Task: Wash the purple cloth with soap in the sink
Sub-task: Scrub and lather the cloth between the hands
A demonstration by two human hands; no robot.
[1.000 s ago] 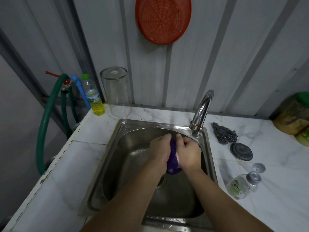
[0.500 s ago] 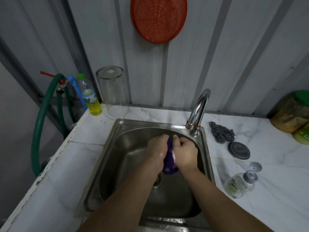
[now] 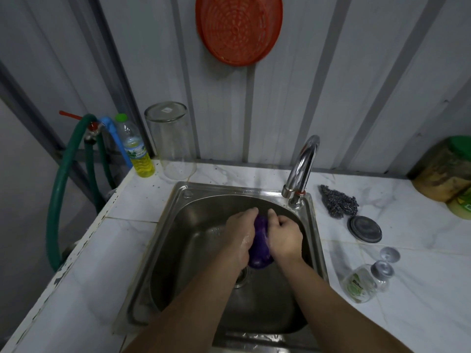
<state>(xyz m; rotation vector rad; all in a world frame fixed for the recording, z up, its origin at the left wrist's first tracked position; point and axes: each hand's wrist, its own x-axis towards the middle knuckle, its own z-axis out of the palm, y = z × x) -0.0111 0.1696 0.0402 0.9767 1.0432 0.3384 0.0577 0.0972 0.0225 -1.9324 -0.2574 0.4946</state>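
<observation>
The purple cloth (image 3: 260, 244) is bunched up between both hands over the middle of the steel sink (image 3: 178, 240). My left hand (image 3: 239, 234) grips its left side and shows soap foam on the knuckles. My right hand (image 3: 284, 238) is closed on its right side. Only a strip of cloth shows between the palms, and a lump hangs below them above the drain (image 3: 240, 277). A clear soap bottle (image 3: 363, 284) lies on its side on the counter to the right of the sink.
The chrome tap (image 3: 302, 169) arches over the sink's back right corner. A steel scourer (image 3: 337, 202), a dark lid (image 3: 364, 229) and a small cap (image 3: 389, 254) lie on the right. An upturned glass jar (image 3: 170, 140) and a bottle of yellow liquid (image 3: 135, 149) stand at the back left.
Both hands have kept hold of the cloth and shifted slightly against each other. The cloth shows a little more between the palms than before.
</observation>
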